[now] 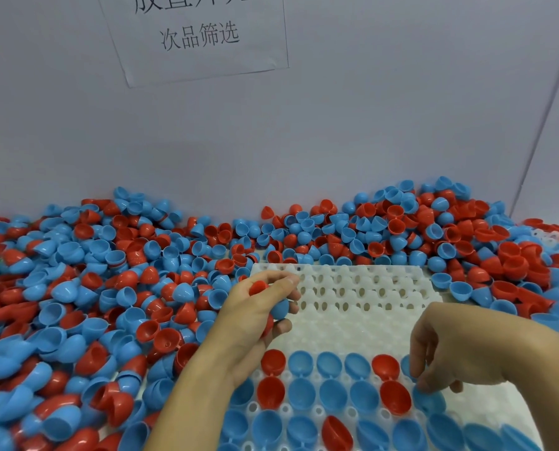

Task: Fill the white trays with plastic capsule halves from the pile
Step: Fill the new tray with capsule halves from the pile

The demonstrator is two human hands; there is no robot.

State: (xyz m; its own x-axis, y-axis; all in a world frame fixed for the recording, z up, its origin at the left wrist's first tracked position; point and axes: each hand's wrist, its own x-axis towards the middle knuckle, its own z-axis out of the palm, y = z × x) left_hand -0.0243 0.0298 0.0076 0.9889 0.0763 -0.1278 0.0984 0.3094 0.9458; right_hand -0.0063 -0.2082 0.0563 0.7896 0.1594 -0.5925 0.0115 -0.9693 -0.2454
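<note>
Grey wall behind the bench, with a paper sign taped up, printed in Chinese characters. Pile of red and blue capsule halves covers the bench from the left edge round the back to the right.

White tray sits front and centre, touching the pile at its far edge. Near rows hold seated halves, mostly blue with a few red, open side up. Far rows unfilled; bare sockets show.

Left hand hovers over the tray's left side, fingers curled round a small stock of halves: at least one red half near the thumb and a blue half lower down. Exact count hidden by the fingers.

Right hand is down at the right end of the filled rows, fingertips pinching or pressing a blue half into a socket. Grip versus press: cannot tell for certain.

Step in hand, by my reading: seating one half, roughly a third of the tray done.

Next move likely calls for passing a half from left hand to right, cup side up, then the next free socket.
</note>
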